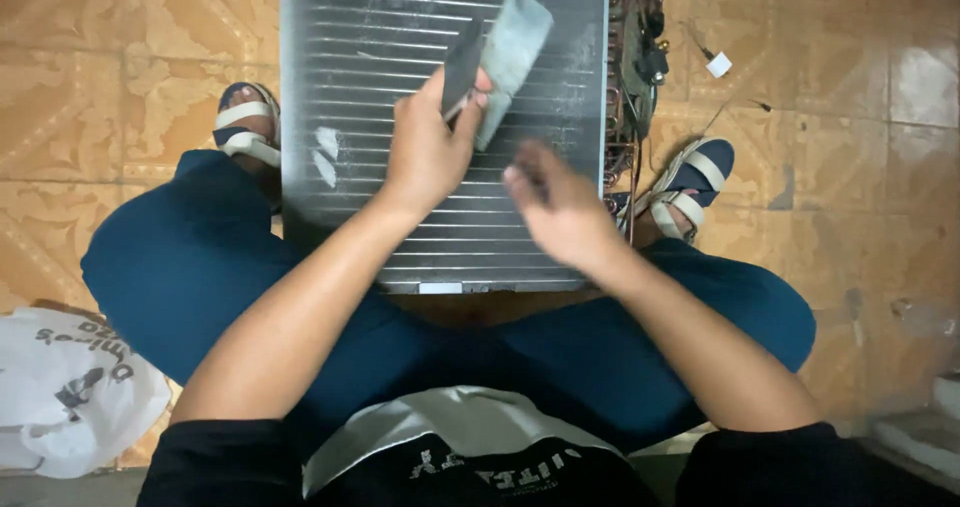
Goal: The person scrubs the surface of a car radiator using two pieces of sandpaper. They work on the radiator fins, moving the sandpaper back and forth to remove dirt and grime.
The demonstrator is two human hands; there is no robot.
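Observation:
A grey finned coil panel (370, 87) of an air-conditioning unit lies flat on the floor between my feet. My left hand (425, 152) hovers over its middle and grips a dark flat tool together with a grey pad (512, 47) that sticks up toward the panel's far right. My right hand (560, 212) is blurred, just right of the left hand and above the panel's near right part; its fingers curl and I cannot tell whether it holds anything. Two white patches (326, 155) mark the fins at the left.
Copper pipes and wiring (632, 67) run along the panel's right edge. My sandalled feet (245, 127) (692, 182) flank the panel on a patterned tan tile floor. A white plastic bag (70, 392) lies at the lower left. A small white tag (718, 64) lies on the tiles, upper right.

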